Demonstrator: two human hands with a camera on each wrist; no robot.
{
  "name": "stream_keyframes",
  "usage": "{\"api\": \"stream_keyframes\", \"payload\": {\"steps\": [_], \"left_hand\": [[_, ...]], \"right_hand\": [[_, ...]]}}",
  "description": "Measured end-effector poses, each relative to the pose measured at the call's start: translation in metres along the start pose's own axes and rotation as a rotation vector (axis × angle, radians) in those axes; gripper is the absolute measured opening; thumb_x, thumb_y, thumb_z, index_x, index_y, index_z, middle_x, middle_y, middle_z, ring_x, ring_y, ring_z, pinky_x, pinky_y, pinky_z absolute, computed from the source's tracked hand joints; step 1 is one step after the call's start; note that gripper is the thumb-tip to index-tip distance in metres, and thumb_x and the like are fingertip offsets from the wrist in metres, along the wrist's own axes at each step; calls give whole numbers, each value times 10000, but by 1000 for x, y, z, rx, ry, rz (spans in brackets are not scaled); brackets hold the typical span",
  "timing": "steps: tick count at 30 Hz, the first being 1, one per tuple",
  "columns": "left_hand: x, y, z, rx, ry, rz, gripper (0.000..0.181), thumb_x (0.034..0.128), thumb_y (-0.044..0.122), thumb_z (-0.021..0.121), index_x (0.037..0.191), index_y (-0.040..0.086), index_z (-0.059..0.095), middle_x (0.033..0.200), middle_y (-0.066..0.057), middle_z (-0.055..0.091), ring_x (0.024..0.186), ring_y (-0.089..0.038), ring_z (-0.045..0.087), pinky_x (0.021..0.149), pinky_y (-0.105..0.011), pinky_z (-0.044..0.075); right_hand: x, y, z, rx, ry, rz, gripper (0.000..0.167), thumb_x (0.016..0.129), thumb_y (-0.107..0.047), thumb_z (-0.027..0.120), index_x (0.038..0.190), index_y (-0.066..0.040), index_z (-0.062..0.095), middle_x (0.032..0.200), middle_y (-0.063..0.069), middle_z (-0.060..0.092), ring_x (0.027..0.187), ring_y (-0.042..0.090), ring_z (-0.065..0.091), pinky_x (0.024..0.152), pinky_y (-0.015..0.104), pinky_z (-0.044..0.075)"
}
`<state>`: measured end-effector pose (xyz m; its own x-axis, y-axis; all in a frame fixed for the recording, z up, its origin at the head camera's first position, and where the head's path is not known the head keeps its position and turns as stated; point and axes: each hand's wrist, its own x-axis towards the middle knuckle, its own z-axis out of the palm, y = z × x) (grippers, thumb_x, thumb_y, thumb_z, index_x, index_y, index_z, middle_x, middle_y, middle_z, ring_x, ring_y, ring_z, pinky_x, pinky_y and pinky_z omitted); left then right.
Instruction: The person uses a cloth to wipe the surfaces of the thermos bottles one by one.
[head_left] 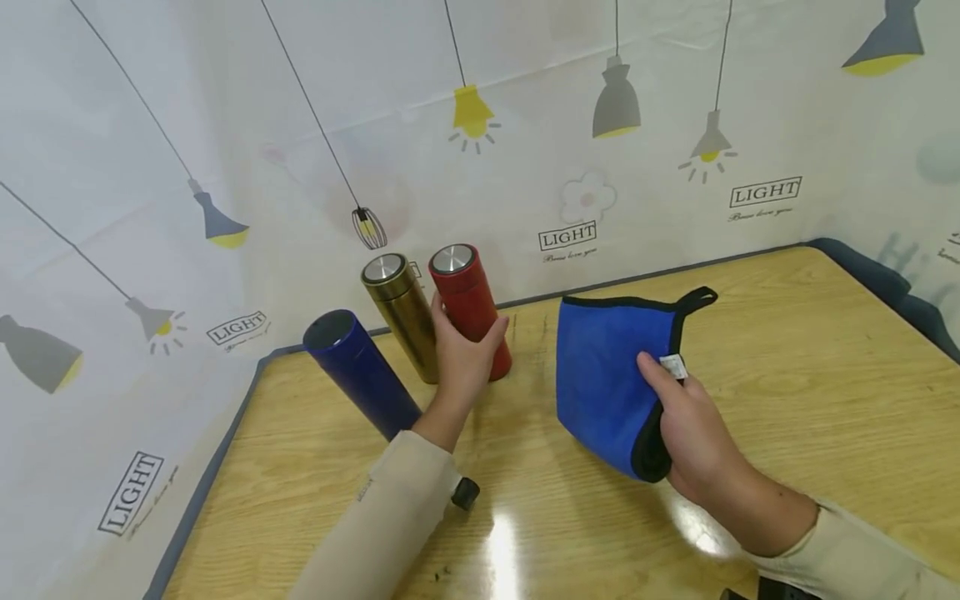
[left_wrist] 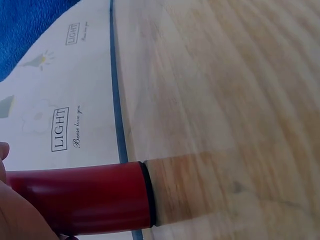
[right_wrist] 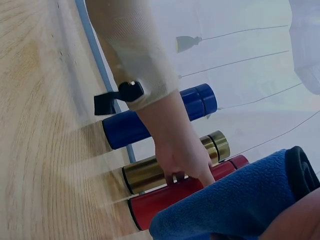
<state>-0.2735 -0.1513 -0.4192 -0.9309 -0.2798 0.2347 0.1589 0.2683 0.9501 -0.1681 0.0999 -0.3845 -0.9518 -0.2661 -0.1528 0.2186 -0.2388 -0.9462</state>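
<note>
Broadly, a pale wall covering [head_left: 337, 92] printed with pendant lamps and the word LIGHT rises behind and around a glossy wood-grain table [head_left: 840, 358], the two meeting along a dark blue border [head_left: 660, 272]. Two beige sleeves reach over the tabletop, the left sleeve [head_left: 390, 517] towards the row of flasks and the right sleeve [head_left: 855, 542] coming from the lower right corner.

Next in size is a blue plush cloth [head_left: 607, 375] with black edging, folded over and held up above the table, right of the flasks and apart from them in the head view. Three slim cylindrical flasks stand upright on the table near its back edge: a blue flask [head_left: 360, 367] at the left, a gold flask [head_left: 393, 304] in the middle and a red flask [head_left: 465, 287] at the right. Silvery discs top the gold and red ones.

The right hand [head_left: 697, 437] is closed on the cloth's folded side, thumb laid over the front face. The left hand [head_left: 468, 358] is curled around the red flask, thumb on one side and fingers on the other.

Smaller still, a black device [head_left: 466, 493] sits at the left cuff, a black hanging loop [head_left: 699, 300] sticks out from the cloth's upper corner, and a white label [head_left: 673, 367] shows beside the right thumb.
</note>
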Motion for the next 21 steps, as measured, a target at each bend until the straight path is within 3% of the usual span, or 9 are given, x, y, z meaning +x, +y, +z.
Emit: {"api": "stream_keyframes", "payload": {"steps": [8,14,21], "left_hand": [[3,-4,-3,26,45,-18,835,885,315,765,1535,221,248,1424,-80,496,1281,-247,545,1070,-469,466],[-16,-3,-11,40,-44,17,788,886,355,759,1506,208,295,1402,-82,499,1252,-268,553,1039,-480,491],[-43,0,-22,36,-143,42,756,869,399,773,1467,245,337,1380,-20,523,1250,-242,553,1072,-502,454]], "right_hand": [[2,3,0,0,17,-2,550,1042,-547,378,1475,-249,215,1584,-11,237,1478,169,239,1161,271,280],[2,3,-2,3,24,-12,575,1042,-544,381,1491,-239,191,1571,-26,248,1460,157,260,1111,214,325],[1,2,-1,32,26,-61,387,1052,-501,395,1362,-282,318,1435,-99,377,1317,34,423,1017,138,417]]}}
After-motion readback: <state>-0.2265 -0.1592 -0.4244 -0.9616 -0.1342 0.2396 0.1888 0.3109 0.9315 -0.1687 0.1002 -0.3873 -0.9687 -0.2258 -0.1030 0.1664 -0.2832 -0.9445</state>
